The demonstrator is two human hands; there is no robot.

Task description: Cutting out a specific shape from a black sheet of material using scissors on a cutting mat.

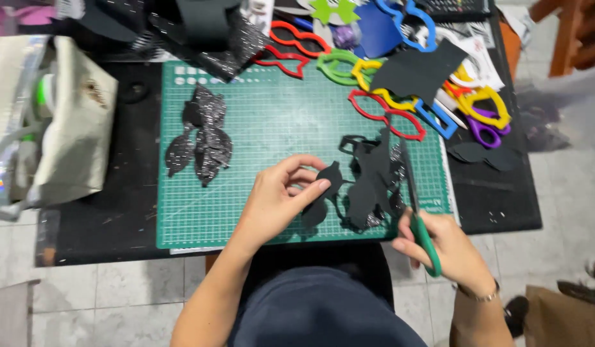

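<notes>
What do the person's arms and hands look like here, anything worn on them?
Both forearms are bare, with no sleeves or gloves in view. The left hand wears nothing that shows. The right hand has a thin metal bracelet at the wrist. I cannot make out any rings.

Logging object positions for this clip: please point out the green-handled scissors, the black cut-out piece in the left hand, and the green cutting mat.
green-handled scissors [426,247], head view, on the green handle.
black cut-out piece [328,177], head view, on its upper lobe.
green cutting mat [278,122], head view, on bare grid.
</notes>
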